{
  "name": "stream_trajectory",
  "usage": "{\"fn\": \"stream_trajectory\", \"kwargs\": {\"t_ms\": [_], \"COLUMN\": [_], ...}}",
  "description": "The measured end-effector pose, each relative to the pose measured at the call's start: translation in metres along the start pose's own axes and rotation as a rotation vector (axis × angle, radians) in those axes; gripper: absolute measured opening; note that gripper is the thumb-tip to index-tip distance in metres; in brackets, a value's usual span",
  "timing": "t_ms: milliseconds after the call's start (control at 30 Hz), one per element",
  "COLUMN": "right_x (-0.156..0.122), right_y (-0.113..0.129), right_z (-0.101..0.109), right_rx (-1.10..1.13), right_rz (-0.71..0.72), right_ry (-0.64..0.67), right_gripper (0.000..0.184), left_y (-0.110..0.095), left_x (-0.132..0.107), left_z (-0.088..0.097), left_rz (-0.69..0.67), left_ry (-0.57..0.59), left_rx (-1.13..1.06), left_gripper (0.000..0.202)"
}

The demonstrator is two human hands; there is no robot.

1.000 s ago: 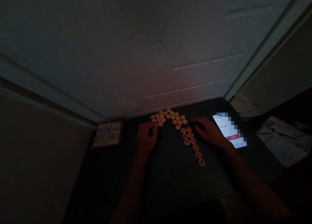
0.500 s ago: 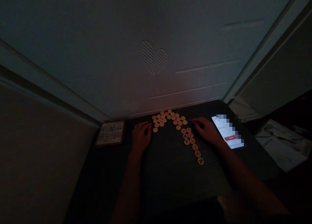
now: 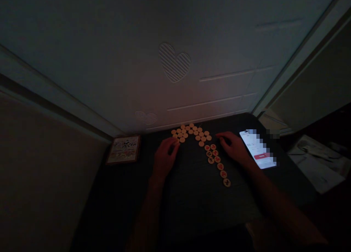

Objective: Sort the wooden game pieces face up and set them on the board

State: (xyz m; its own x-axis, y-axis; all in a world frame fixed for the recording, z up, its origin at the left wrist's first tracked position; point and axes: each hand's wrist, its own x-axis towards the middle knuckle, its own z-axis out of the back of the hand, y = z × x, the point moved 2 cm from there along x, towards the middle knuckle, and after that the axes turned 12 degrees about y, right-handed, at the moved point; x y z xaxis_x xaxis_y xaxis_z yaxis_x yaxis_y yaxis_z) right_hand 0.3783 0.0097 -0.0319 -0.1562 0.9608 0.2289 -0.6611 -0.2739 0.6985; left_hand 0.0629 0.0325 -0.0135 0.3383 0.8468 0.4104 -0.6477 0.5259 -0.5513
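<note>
Round wooden Chinese chess pieces lie on the dark table in an arch of plain-side-up discs (image 3: 191,131), with a line of marked discs (image 3: 217,159) in red and dark characters running down from its right end. My left hand (image 3: 166,152) is at the arch's lower left end; thumb and fingertips close around the end piece, which they mostly hide. My right hand (image 3: 231,145) rests on the table right of the arch, apart from the pieces. Its fingers are loosely bent, the index finger reaching out, and nothing shows in them.
A lit phone (image 3: 257,149) lies right of my right hand. At the left stands a flat box (image 3: 123,149) with a printed top. A pale wall panel (image 3: 175,98) with raised hearts rises behind the table. Pale papers or bags (image 3: 318,164) lie off to the right.
My left hand has moved right and slightly toward me, over the arch's lower left end, covering the end piece that was visible before. My right hand has stayed put.
</note>
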Motion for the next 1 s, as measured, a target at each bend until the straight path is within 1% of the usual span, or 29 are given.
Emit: {"fn": "stream_trajectory", "kwargs": {"t_ms": [100, 167, 233, 367, 533, 667, 800, 1000], "right_x": [-0.002, -0.003, -0.005, -0.008, -0.013, -0.014, -0.013, -0.012], "right_y": [0.012, 0.019, 0.027, 0.042, 0.058, 0.062, 0.061, 0.062], "right_z": [-0.001, -0.003, -0.005, -0.01, -0.019, -0.024, -0.024, -0.023], "right_rx": [0.009, 0.033, 0.057, 0.085, 0.125, 0.156, 0.168, 0.188], "right_rz": [0.045, 0.081, 0.12, 0.186, 0.255, 0.275, 0.277, 0.266], "right_ry": [-0.014, -0.011, -0.003, 0.057, 0.153, 0.219, 0.217, 0.204], "right_gripper": [0.025, 0.025, 0.024, 0.026, 0.028, 0.03, 0.034, 0.029], "left_y": [-0.03, -0.044, -0.051, -0.055, -0.056, -0.056, -0.055, -0.057], "left_x": [-0.005, -0.008, -0.01, -0.011, -0.011, -0.011, -0.013, -0.014], "left_z": [-0.02, -0.033, -0.042, -0.048, -0.048, -0.053, -0.058, -0.059], "left_rz": [-0.135, -0.186, -0.187, -0.126, -0.096, -0.051, 0.034, 0.108], "left_ry": [0.122, 0.172, 0.205, 0.238, 0.202, 0.188, 0.163, 0.163], "left_rx": [-0.098, -0.157, -0.215, -0.298, -0.364, -0.456, -0.627, -0.7], "left_gripper": [0.017, 0.016, 0.014, 0.013, 0.019, 0.019, 0.017, 0.021]}}
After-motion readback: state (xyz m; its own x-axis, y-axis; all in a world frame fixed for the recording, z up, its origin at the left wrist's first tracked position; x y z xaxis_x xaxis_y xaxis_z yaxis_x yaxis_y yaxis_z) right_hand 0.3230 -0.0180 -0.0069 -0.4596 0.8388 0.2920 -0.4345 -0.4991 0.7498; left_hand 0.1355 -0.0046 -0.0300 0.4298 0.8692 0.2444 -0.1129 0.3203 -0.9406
